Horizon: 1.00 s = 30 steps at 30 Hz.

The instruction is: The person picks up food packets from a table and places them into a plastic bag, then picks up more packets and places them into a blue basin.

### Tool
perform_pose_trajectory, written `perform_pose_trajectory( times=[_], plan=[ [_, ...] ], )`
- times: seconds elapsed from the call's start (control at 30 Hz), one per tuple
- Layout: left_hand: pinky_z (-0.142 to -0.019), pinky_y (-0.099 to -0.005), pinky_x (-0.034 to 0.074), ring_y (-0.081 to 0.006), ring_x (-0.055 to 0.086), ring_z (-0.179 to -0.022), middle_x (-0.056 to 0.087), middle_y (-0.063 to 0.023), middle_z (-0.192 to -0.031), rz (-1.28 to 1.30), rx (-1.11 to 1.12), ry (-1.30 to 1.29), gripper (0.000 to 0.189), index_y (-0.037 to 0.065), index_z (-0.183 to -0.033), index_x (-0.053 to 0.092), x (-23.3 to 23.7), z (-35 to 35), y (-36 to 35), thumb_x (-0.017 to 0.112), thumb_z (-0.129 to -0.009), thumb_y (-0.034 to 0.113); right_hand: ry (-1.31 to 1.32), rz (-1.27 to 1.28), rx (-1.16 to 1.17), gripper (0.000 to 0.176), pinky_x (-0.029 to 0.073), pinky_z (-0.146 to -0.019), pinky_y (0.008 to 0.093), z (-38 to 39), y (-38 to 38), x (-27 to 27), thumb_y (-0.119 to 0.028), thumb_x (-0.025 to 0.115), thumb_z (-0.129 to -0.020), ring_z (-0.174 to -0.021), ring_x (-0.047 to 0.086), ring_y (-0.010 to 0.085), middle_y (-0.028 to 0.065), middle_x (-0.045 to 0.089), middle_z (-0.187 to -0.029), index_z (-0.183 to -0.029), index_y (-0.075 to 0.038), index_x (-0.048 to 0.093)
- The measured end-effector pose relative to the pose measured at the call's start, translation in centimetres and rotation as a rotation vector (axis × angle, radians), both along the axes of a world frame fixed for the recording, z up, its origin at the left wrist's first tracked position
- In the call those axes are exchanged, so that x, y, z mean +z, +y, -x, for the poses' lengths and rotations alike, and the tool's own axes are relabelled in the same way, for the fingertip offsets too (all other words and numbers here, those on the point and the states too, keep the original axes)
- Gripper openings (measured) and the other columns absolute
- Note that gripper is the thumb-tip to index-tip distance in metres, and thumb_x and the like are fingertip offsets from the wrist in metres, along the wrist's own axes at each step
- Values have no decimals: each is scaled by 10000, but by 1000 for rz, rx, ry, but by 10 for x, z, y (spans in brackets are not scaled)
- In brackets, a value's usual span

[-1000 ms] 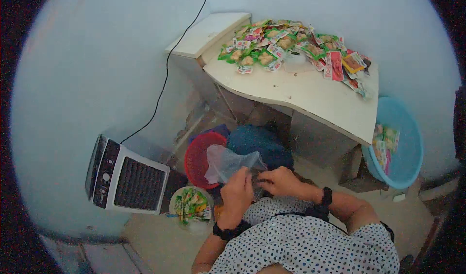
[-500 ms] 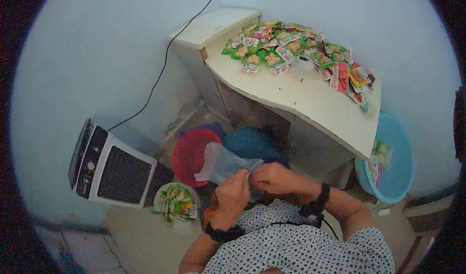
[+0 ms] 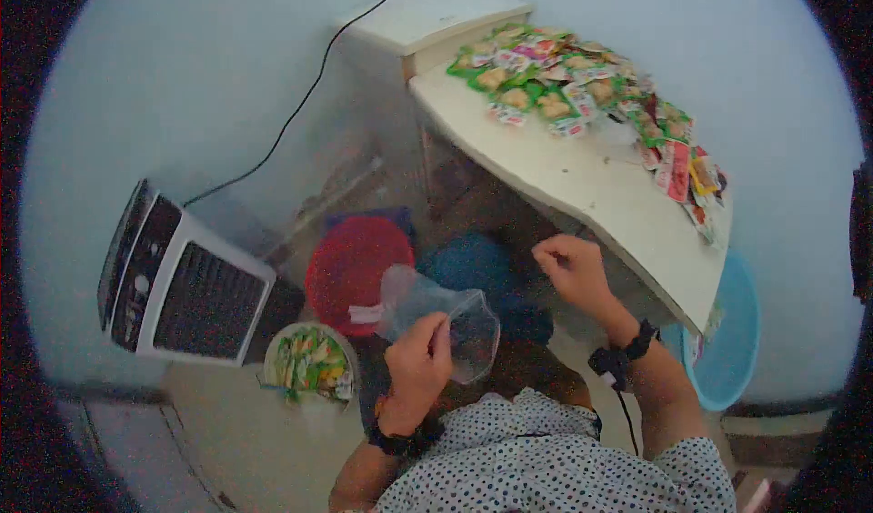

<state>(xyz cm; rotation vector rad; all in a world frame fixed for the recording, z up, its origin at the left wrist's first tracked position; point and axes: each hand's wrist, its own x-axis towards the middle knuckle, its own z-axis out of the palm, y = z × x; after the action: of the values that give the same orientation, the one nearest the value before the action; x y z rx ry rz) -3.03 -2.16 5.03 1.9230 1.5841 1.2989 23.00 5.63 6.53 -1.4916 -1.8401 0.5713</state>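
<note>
A clear plastic bag [image 3: 418, 304] hangs from my left hand [image 3: 420, 367], which pinches it at the rim. The bag's mouth gapes toward me, and its lower end lies over the red tub's edge. To the right, my right hand [image 3: 578, 275] is raised apart from the bag, near the front edge of the white table [image 3: 546, 172]. Its fingers are loosely curled, and nothing shows in them. On the table lies a heap of small sealed food packets [image 3: 555, 104], many of them green.
A red tub [image 3: 350, 272] stands on the floor beyond my left hand. Left of it are a white bucket [image 3: 348, 354] of green packets and a black-and-white appliance [image 3: 200, 299] with a black cable. A blue basin [image 3: 738, 331] stands at the table's right end.
My right hand has let go of the bag and moved up and right toward the table. The bag's mouth now stands wide in my left hand. The view has shifted slightly.
</note>
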Motion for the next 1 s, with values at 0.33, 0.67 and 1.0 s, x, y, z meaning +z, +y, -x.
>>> perform_pose_trajectory(
  times=[0.33,0.67,1.0],
  plan=[
    [-653,-367,530,-323,677,-771,680,-161,-869,-15,-72,-62,111,31,-944,661,-24,6,-7,656,-836,54,177,343,56,526,398,-1034,445,27,-62,-110,-310,694,-839,-1165,525,397,232,566,-1224,-1222,20,547],
    [-681,-393,534,-353,671,-807,685,-168,-901,-13,-35,-55,119,44,-960,662,-19,13,-10,638,-863,108,-327,-129,255,481,472,-837,460,53,-69,-93,20,671,-626,-1001,543,390,192,574,-1024,-1093,22,552],
    [-613,-370,512,-340,661,-729,671,-165,-848,-119,6,-135,103,39,-940,653,-30,24,9,647,-850,90,-535,81,590,414,499,-757,440,42,-112,-33,-9,663,-625,-937,560,371,180,573,-985,-1027,20,569]
  ],
)
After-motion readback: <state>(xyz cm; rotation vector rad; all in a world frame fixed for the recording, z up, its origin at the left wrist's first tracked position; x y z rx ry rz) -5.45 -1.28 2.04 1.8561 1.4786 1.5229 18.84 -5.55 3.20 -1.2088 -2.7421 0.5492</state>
